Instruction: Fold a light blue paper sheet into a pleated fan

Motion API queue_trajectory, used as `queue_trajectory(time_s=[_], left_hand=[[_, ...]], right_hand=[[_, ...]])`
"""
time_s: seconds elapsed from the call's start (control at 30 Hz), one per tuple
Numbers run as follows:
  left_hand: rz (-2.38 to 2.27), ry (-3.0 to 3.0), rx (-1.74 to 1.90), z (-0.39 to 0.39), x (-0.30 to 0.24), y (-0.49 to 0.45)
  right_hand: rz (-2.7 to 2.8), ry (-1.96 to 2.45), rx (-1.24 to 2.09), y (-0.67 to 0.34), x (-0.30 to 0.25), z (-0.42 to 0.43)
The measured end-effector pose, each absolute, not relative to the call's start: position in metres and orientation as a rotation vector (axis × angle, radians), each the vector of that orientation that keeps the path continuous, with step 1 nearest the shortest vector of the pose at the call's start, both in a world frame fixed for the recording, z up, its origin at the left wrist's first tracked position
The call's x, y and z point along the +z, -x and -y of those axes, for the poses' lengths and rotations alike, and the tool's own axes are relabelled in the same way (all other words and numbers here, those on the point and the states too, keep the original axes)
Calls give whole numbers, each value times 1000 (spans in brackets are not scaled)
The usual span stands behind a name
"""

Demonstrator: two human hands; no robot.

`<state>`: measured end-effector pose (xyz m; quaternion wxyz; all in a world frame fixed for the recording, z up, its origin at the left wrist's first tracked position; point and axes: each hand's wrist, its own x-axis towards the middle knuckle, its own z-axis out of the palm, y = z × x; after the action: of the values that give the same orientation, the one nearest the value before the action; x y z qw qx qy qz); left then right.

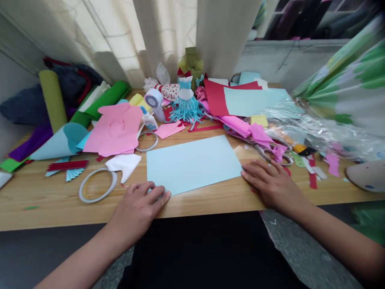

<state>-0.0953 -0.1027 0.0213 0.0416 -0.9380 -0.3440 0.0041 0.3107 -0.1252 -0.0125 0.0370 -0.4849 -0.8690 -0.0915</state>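
A light blue sheet of paper (194,162) lies flat on the wooden table (210,198) in front of me. My left hand (138,208) rests on the sheet's near left corner, fingers stretched flat and holding nothing. My right hand (270,182) lies flat on the table with its fingertips touching the sheet's right corner, fingers apart. Scissors (270,150) lie just beyond my right hand.
Two tape rings (98,184) (147,140) lie left of the sheet, with pink paper (116,128) and a white scrap (124,164). A blue paper dress figure (185,102), glue bottle (148,118), coloured rolls (52,98) and cellophane (315,124) crowd the back and right.
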Motion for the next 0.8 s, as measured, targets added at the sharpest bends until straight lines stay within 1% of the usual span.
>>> queue_trajectory(time_s=[0.13,0.23,0.33,0.4,0.63,0.73,0.8], left_hand=[[1196,2890,-63,113,18,117],[1284,2934,-199,117,15,124],[1385,2968,-332,116,13,121],[1460,2959,-378,115,12,116],[1599,2905,-408,112,4,101],[1610,2927,-383,111,4,98],[1589,2943,-385,110,5,97]], right_hand=[[2689,1469,-305,-315,-17,124],[2686,1455,-365,-312,-15,123],[2657,1404,-384,-292,-10,119],[2630,1352,-332,-267,-6,116],[2635,1273,244,-159,7,96],[2631,1292,501,-139,12,85],[2643,1327,601,-135,15,79]])
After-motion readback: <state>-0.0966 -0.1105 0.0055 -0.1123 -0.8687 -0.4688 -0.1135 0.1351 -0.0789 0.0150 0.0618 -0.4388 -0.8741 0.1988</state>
